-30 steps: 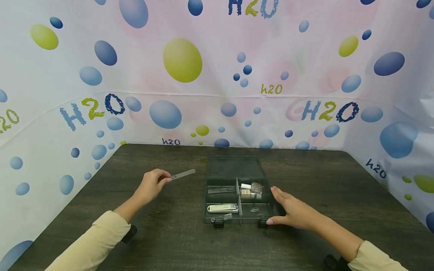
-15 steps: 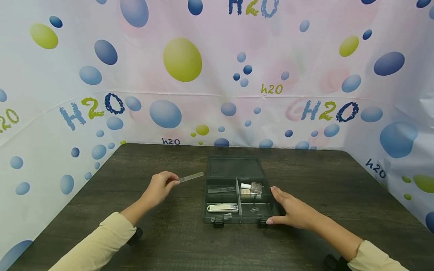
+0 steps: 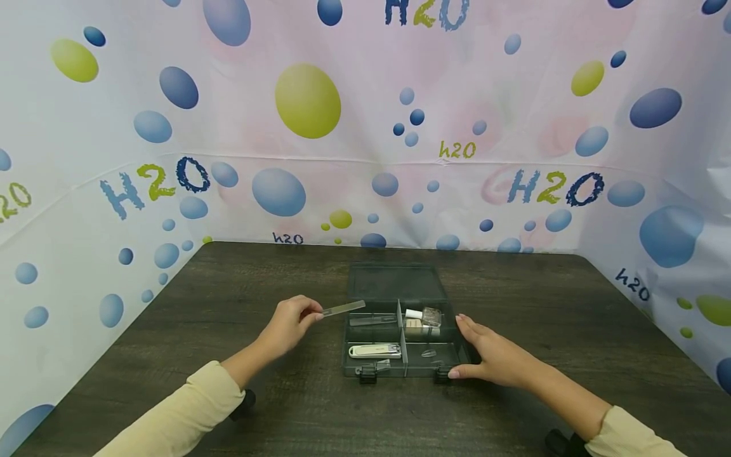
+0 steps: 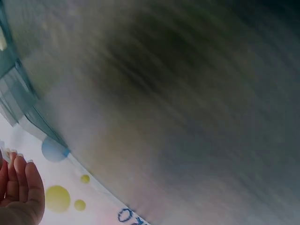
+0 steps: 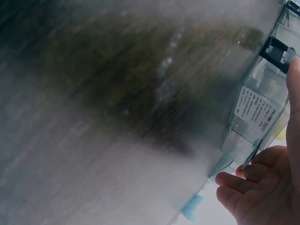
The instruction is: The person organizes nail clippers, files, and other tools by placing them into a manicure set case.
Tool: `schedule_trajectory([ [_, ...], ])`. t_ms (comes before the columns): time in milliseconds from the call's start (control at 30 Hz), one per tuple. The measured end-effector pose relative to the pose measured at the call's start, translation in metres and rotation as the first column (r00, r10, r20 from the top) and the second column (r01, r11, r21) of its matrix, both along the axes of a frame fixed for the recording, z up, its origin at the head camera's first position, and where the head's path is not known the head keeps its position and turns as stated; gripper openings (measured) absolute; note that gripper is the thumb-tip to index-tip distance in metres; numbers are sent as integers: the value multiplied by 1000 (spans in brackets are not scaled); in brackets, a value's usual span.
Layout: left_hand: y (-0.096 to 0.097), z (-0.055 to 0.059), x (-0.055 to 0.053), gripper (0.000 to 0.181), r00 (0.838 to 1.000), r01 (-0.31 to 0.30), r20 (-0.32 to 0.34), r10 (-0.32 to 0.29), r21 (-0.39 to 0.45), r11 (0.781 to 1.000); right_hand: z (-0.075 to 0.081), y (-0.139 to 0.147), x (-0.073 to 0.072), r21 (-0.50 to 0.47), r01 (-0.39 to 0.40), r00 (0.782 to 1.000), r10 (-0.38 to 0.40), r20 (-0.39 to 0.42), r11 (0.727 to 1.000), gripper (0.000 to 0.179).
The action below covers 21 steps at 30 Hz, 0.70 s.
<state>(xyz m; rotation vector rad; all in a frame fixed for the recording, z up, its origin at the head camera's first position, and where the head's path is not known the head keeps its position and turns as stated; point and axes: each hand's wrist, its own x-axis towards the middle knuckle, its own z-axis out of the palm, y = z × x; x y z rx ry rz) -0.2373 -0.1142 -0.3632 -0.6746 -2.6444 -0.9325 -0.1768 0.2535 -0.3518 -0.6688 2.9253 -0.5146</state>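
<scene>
My left hand (image 3: 292,324) pinches one end of a thin, pale, see-through nail file (image 3: 344,308) between thumb and fingers. Its far end overlaps the left edge of the dark translucent compartment box (image 3: 405,370), just behind a similar strip (image 3: 372,320) in the back left compartment. In the left wrist view, the left hand (image 4: 21,190) shows only at the lower left corner. My right hand (image 3: 495,355) holds the box at its front right corner, thumb at the right latch (image 3: 442,375) and fingers along the side. The right wrist view shows that hand (image 5: 262,187) beside the box wall.
The box lid (image 3: 396,282) lies open toward the back. A nail clipper (image 3: 375,351) sits front left, a small glass bottle with a white cap (image 3: 431,317) back right, and a small clear piece (image 3: 429,353) front right. Behind the dark wooden table (image 3: 274,393) hangs a printed curtain (image 3: 365,127).
My left hand has moved right with the nail file, bringing the file's tip from left of the box to over its left edge. The right hand and the box have stayed put.
</scene>
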Motion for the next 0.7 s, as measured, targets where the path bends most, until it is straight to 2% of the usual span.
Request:
schedule_trajectory([
  [367,19,1,4,6,997,83,-7,-83,1,997,-2,1,-1,1,-6,1000,6,-12,1000,106],
  [567,27,3,4,7,991,133,-17,-134,-32,991,-2,0,0,3,4,1000,-4,-5,1000,106],
  [700,34,5,3,8,985,163,-38,-167,-83,983,-1,0,0,3,0,1000,0,-3,1000,106],
])
